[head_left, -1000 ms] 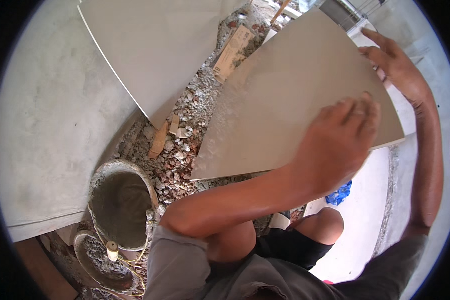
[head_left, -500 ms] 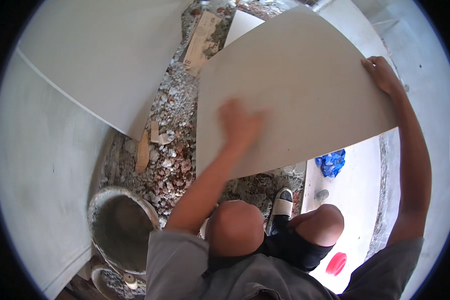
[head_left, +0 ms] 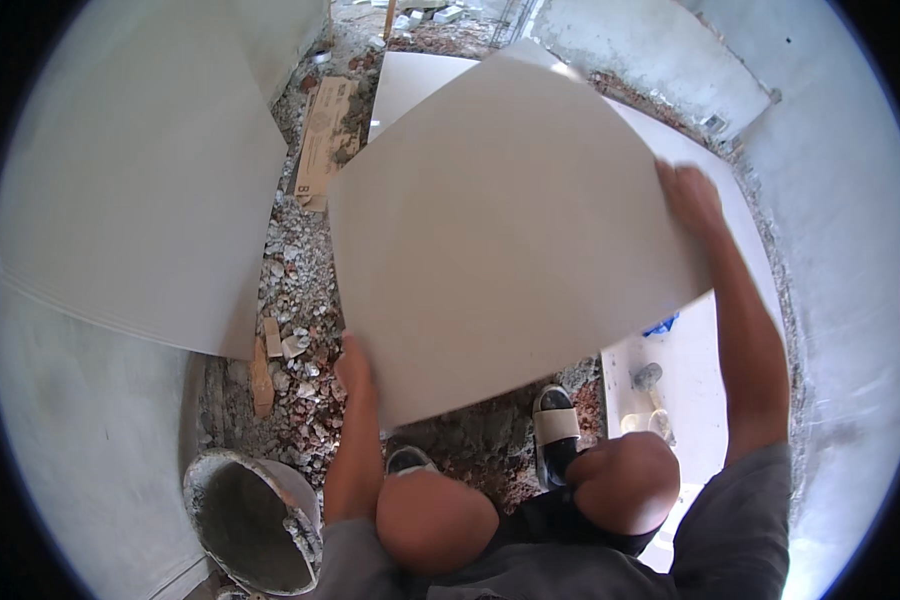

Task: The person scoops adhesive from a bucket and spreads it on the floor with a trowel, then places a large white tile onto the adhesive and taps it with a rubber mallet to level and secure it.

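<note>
A large flat beige-grey tile (head_left: 510,250) is held in front of my knees, spanning between my two hands. My left hand (head_left: 356,370) is closed on its left edge near the close corner. Farther up, my right hand (head_left: 692,200) grips the right edge, its fingers partly hidden at the rim. The tile hides most of the ground beneath it. Under its right side a white slab (head_left: 625,385) shows, with a bit of blue plastic (head_left: 660,326) and a small grey lump (head_left: 648,376) on it.
Another big grey panel (head_left: 150,190) leans on the left wall. Broken rubble (head_left: 305,255) covers the ground, with a flattened cardboard piece (head_left: 320,140) farther off. A mortar-crusted bucket (head_left: 305,490) stands at lower left. Beyond the tile lies a white sheet (head_left: 410,75). A wall (head_left: 840,250) rises on the right.
My left hand has gone from over the tile's face to its left edge and closed there. In the picture, the tile and my right hand sit farther left; the view has shifted too.
</note>
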The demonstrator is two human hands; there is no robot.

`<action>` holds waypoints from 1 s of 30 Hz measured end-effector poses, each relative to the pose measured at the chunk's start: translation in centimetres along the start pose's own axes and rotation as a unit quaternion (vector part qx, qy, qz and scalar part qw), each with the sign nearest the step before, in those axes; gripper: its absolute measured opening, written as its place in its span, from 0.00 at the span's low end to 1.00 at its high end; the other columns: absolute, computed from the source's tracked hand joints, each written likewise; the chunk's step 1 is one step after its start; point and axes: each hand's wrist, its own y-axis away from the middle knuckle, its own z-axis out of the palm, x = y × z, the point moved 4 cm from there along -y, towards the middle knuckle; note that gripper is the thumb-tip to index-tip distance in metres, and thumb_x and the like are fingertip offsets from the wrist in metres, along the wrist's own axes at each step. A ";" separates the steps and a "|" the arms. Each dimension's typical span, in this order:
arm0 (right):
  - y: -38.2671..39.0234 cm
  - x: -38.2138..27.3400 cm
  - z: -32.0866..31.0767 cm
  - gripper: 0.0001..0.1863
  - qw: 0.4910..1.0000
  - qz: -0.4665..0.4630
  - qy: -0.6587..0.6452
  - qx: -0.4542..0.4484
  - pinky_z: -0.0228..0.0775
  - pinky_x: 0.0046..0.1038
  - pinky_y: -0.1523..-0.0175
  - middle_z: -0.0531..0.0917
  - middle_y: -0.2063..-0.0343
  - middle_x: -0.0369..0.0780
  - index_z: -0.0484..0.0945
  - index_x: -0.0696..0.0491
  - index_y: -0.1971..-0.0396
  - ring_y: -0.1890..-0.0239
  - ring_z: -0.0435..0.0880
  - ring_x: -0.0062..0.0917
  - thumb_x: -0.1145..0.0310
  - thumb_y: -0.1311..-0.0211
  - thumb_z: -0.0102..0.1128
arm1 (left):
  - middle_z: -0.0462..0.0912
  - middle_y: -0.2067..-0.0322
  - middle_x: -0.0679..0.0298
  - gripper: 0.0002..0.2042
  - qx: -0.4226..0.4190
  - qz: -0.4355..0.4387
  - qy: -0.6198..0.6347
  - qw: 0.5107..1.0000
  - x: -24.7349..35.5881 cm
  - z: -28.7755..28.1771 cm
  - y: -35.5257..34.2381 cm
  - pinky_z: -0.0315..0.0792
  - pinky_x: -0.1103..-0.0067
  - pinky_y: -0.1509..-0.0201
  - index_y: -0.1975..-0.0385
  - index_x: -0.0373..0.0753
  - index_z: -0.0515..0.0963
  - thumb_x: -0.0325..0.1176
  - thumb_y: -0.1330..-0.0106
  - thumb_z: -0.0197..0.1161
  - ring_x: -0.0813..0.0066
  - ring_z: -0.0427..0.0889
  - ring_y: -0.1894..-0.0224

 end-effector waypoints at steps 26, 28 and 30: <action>10.7 14.2 37.8 0.25 0.893 0.231 -0.373 -0.100 0.65 0.45 0.64 0.77 0.77 0.56 0.74 0.62 0.80 0.71 0.76 0.53 0.54 0.33 0.46 | 0.76 0.49 0.47 0.39 0.222 0.163 -0.243 0.930 8.3 2.7 2.7 0.70 0.67 0.48 0.47 0.24 0.71 0.62 0.36 0.51 0.56 0.78 0.52; 9.6 14.4 38.7 0.25 0.897 0.224 -0.368 -0.103 0.64 0.46 0.65 0.77 0.77 0.56 0.74 0.61 0.80 0.71 0.76 0.54 0.54 0.33 0.46 | 0.76 0.50 0.47 0.40 0.163 0.197 -0.186 0.949 8.2 4.0 1.8 0.70 0.66 0.48 0.48 0.25 0.72 0.64 0.37 0.50 0.55 0.77 0.52; 8.7 14.5 39.4 0.25 0.900 0.215 -0.366 -0.098 0.64 0.46 0.65 0.77 0.76 0.56 0.74 0.61 0.80 0.71 0.76 0.54 0.54 0.33 0.46 | 0.77 0.52 0.46 0.40 0.163 0.205 -0.173 0.950 8.1 4.9 1.0 0.70 0.66 0.48 0.49 0.25 0.73 0.65 0.37 0.50 0.55 0.78 0.53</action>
